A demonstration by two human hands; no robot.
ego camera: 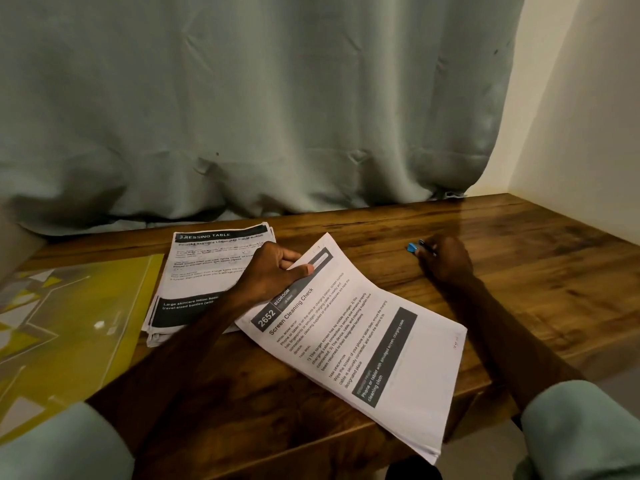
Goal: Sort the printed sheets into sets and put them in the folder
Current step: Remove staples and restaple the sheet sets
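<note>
**A:** Progress?

**B:** Head view: my left hand's (273,273) fingers are clamped on one set of sheets (367,344), angled across the tabletop (536,271). My right hand's (446,263) fingers pinch what looks like a blue clip (412,247).

**A:** Remaining?

**B:** The other stack (204,271), and the folder (69,323) at left. Early yet, I judge.
</note>
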